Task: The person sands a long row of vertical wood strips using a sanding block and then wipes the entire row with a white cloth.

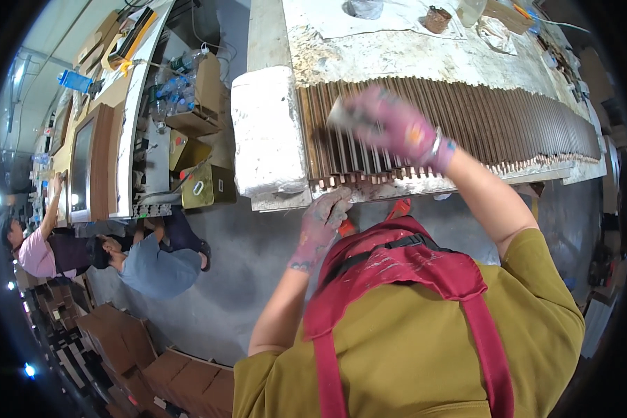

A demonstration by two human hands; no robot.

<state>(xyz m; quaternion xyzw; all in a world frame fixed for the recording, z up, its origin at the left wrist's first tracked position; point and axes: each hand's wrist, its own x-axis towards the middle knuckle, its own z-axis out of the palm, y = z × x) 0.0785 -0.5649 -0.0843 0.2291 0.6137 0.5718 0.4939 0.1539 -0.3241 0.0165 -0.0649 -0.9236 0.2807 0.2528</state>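
Observation:
Brown wooden strips [467, 125] lie side by side in a long row across the table, their pale ends toward me. My right hand [400, 129], in a pink patterned glove and blurred by motion, is over the left part of the row. It grips a pale, flat pad [339, 115] against the strips; the pad's exact kind is unclear. My left hand [324, 214], gloved alike, is at the near table edge by the ends of the leftmost strips. Its fingers are bent together, and what they hold, if anything, is hidden.
A white wrapped block [268, 132] stands at the row's left end on the worn table [327, 52]. At the back are a brown-stained cup [437, 19] and a crumpled plastic bag [496, 35]. Leftward, two people work near a bench, beside a box of bottles [205, 90] and metal tins [209, 187].

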